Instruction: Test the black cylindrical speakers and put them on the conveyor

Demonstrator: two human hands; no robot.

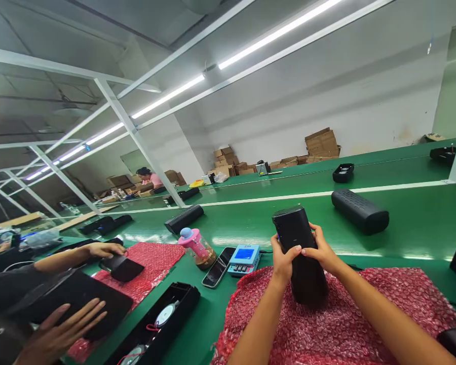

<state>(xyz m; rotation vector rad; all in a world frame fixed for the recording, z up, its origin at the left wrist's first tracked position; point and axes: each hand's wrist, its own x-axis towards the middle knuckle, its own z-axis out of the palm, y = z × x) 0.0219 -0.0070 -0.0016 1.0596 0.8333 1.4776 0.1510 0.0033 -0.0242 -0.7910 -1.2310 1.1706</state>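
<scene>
A black portable speaker [307, 279] stands nearly upright over a sheet of red bubble wrap [395, 309], its top leaning slightly left. My left hand [284, 257] is closed around its left side, and my right hand [322, 252] grips the right side. Both thumbs meet on the face turned toward me. The fingers behind the speaker are partly hidden. Just left of the wrap lies a blue meter with a lit screen [244, 259].
Left of the meter are a phone [218, 267] and a pink-lidded cup [197, 248]. An open speaker shell [157, 324] with round drivers lies nearer. Another speaker [360, 210] rests on the green conveyor surface behind. At left, a co-worker's hands [66, 329] handle black parts.
</scene>
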